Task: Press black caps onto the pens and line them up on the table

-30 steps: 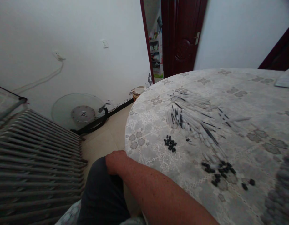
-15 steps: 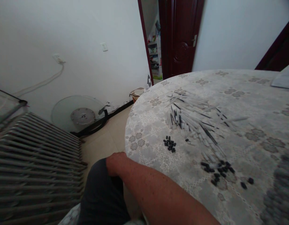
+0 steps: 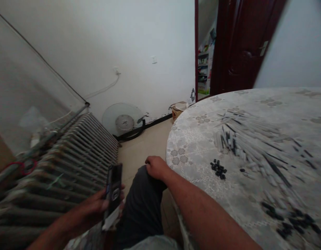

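My left hand (image 3: 108,205) is low on the left, with its fingers wrapped around a dark mobile phone (image 3: 114,189). The phone stands nearly upright, with a pale square key near its middle. My right hand (image 3: 156,167) lies over the knee of my dark trousers (image 3: 139,201), beside the table's edge; it holds nothing, and its fingers are partly hidden. On the round table's patterned cloth (image 3: 191,139) lie a small heap of short black caps (image 3: 218,169), a pile of thin white and black pen parts (image 3: 254,142) and another black cap cluster (image 3: 293,220).
A ribbed radiator (image 3: 79,166) stands at left, with red-handled scissors (image 3: 27,166) near it. Against the wall leans a round glass disc (image 3: 110,116) with a metal hub. A cardboard box (image 3: 178,109) sits behind the table. A dark red door (image 3: 244,41) is at the back.
The view has swung left, so the table appears farther right. My left hand with the phone has come into view. My right hand stays on my knee.
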The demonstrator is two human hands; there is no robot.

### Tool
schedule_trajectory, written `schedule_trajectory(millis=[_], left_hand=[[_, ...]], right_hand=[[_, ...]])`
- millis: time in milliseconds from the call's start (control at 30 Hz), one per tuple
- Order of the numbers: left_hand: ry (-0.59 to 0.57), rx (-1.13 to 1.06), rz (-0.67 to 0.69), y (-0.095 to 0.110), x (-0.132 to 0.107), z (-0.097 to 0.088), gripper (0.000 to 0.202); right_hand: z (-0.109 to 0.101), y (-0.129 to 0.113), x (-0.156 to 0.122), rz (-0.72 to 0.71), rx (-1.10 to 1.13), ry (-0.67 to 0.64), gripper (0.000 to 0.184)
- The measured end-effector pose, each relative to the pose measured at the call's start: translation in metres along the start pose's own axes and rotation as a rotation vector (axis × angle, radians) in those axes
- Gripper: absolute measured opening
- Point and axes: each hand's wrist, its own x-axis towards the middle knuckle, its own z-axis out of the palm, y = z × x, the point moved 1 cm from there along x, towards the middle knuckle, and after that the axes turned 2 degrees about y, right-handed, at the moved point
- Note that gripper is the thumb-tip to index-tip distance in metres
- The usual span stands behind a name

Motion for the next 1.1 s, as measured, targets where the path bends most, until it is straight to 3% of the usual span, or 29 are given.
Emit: schedule_trajectory(millis=[67,100,200,267,467,667,833,967,1100], left_hand=[[-0.245,-0.343,-0.014,0.005,0.029,0.009,0.065],[-0.311,-0.446,0.017,0.012,0.045,0.016,0.061],[-0.446,-0.558,0.127,0.045,0.087,0.042,0.054],[-0.507,-0.558,0.186,0.068,0.109,0.061,0.05],[-0.623,-0.338,0.336,0.112,0.152,0.128,0.057],[-0.628,-0.084,0.497,0.133,0.16,0.189,0.054],[-0.621,0.007,0.617,0.143,0.155,0.217,0.059],[-0.58,0.092,0.669,0.147,0.153,0.23,0.061],[-0.487,0.179,0.749,0.145,0.149,0.24,0.063]], right_hand=[[-0.009,-0.001,0.003,-0.001,0.194,0.072,0.039],[-0.016,-0.002,0.004,0.032,0.386,0.124,0.04],[-0.045,0.002,-0.002,0.129,0.945,0.303,0.044],[-0.069,0.005,-0.016,0.122,1.082,0.4,0.047],[-0.125,0.019,-0.083,0.106,0.94,0.591,0.061],[-0.135,0.044,-0.127,0.217,0.9,0.846,0.063],[-0.141,0.04,-0.153,0.283,0.728,1.018,0.056],[-0.144,0.034,-0.164,0.302,0.597,1.07,0.053],[-0.136,0.045,-0.173,0.328,0.65,1.116,0.051]])
